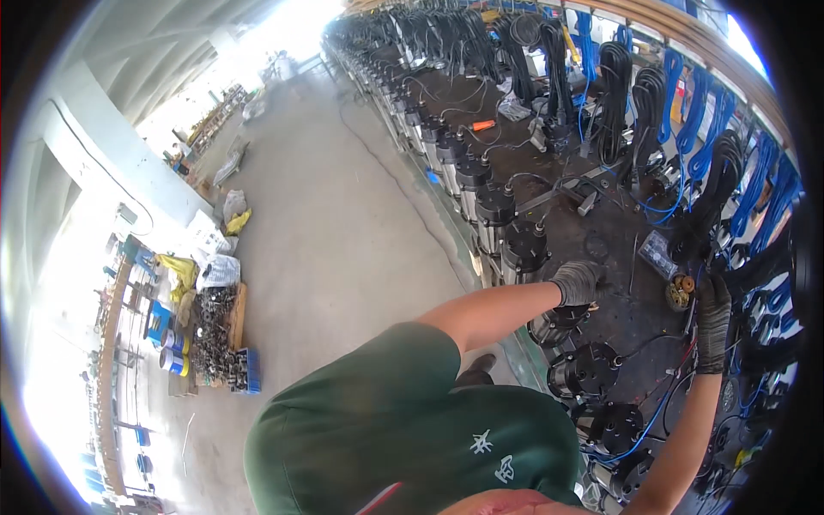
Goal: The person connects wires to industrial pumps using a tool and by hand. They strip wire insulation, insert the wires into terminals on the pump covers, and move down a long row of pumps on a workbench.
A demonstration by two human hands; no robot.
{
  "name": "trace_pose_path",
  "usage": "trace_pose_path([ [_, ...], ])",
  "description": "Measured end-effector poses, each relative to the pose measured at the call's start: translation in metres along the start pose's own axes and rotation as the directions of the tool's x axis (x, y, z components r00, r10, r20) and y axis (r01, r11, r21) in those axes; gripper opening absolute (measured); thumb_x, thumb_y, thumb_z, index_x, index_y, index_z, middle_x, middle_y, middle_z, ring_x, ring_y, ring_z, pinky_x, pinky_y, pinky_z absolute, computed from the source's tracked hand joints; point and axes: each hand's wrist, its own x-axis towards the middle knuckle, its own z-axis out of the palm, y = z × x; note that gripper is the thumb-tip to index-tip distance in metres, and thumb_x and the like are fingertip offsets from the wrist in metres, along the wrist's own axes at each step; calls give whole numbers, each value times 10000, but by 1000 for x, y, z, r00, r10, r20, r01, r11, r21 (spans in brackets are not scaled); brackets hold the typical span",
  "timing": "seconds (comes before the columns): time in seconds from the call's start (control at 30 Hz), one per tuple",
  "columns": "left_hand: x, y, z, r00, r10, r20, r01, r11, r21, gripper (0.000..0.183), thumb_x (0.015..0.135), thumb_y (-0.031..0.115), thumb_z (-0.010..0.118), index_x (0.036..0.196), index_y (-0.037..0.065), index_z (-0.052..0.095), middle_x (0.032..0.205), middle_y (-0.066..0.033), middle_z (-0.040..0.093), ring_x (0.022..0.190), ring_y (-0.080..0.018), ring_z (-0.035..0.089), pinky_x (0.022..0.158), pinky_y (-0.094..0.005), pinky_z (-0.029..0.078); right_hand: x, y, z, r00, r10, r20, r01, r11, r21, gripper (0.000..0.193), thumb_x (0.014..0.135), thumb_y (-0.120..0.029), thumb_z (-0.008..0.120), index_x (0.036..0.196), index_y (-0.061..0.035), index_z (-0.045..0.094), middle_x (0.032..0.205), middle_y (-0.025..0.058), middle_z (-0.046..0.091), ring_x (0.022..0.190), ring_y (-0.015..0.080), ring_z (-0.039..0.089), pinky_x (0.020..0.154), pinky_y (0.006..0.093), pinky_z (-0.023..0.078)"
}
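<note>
My left hand (579, 283), in a grey knitted glove, is over the bench edge, just above a motor housing (562, 322) in a row of metal cylinders with black tops. Its dark fingertips blend into the dark bench, so their grip is unclear. My right hand (713, 326), gloved the same way, reaches over the bench beside small brass-coloured rings (678, 296) and a hanging black cable coil (721, 184). A thin rod-like thing lies along its left side; whether the fingers hold it does not show. A clear plastic bag (658, 253) lies beyond the rings.
Blue cable coils (699, 107) and black ones hang from a wooden rail (669, 30) along the bench's far side. An orange piece (483, 125) lies farther up the bench. Across the concrete floor (343, 215) stand a blue crate (246, 371), paint-type cans (174, 360) and heaped metal parts.
</note>
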Motion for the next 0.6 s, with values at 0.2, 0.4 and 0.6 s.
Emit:
trace_pose_path([
  [0.2, 6, -14, 6, 1000, -13, -16, 13, 1000, -1, 484, 905, 516, 587, 884, 49, 713, 846, -192, 698, 848, -392, 675, 741, -501, 524, 11, 18, 7, 1000, -21, -10, 21, 1000, -3, 288, 971, -147, 591, 1203, 21, 616, 1044, 162, 636, 936, 250, 630, 837, 344, 520],
  [0.4, 13, -16, 8, 996, 91, 22, -92, 993, 76, 525, 902, 542, 584, 894, 33, 711, 842, -206, 696, 845, -409, 672, 747, -504, 523, 16, 89, -9, 941, -336, 35, 317, 843, -435, 271, 983, -115, 598, 1221, 15, 611, 1276, 194, 580, 1119, 302, 595, 967, 389, 484],
  [0.6, 13, -28, 10, 983, 182, -5, -182, 983, -17, 556, 895, 561, 580, 900, 20, 706, 808, -224, 682, 833, -425, 673, 724, -528, 520, 16, 101, -14, 975, -216, 54, 222, 927, -301, 408, 915, 44, 529, 1302, -61, 598, 1298, 203, 564, 1201, 347, 561, 1035, 395, 465],
])
